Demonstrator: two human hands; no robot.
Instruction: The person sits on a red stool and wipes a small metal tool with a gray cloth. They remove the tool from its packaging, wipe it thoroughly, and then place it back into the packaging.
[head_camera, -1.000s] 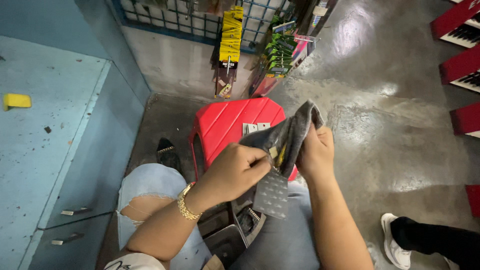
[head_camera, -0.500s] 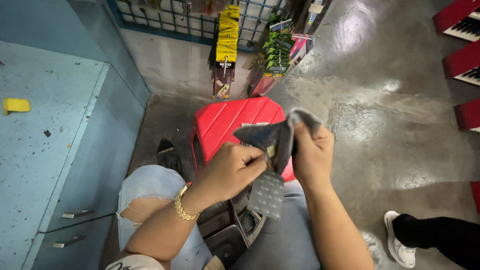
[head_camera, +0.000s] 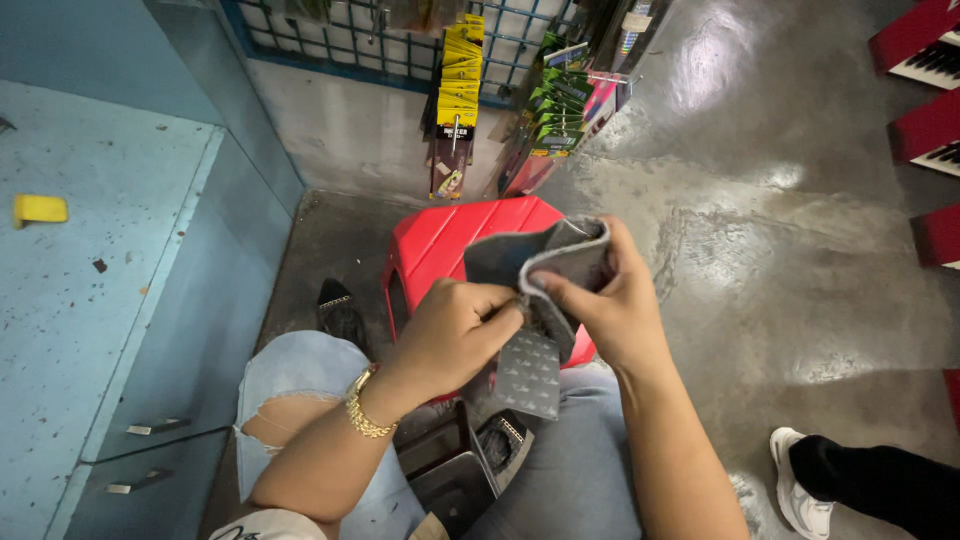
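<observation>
A grey cloth (head_camera: 528, 372) with a patterned flap hangs between both hands above my lap. My left hand (head_camera: 450, 335), with a gold bracelet on the wrist, pinches the cloth's middle from the left. My right hand (head_camera: 605, 300) grips the folded upper edge of the cloth from the right, thumb over the fold. Just beyond the hands stands a red plastic stool (head_camera: 440, 245). Below the cloth, between my knees in blue jeans, lies a dark open case (head_camera: 455, 475).
A blue cabinet top (head_camera: 80, 300) with a small yellow object (head_camera: 40, 208) is at the left. A wire rack (head_camera: 400, 30) with hanging packets stands ahead. Another person's leg and white shoe (head_camera: 800, 480) are at lower right. Red shelves (head_camera: 925, 60) line the right edge.
The cloth has been folded down tighter; my right hand has shifted from the side to gripping the top fold, and my left hand has moved up into the cloth's middle.
</observation>
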